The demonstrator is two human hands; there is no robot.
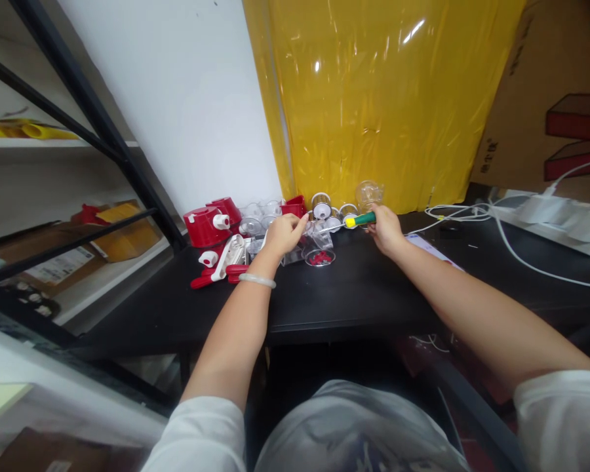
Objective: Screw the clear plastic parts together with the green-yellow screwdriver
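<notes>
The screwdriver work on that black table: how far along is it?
Probably partway, though one view can't settle it. Seemingly done: small red pieces gathered in a clear dish. In hand: the right hand grips the screwdriver, its shaft pointing toward the left hand; the tip is too blurred to judge. Perhaps left: the red housings and white-and-red parts, lying apart.

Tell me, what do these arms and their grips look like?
The left grip and the right grip are bare human hands, without gloves. Short white sleeves cover the upper arms, and a smooth, pale bangle circles the left wrist.
</notes>
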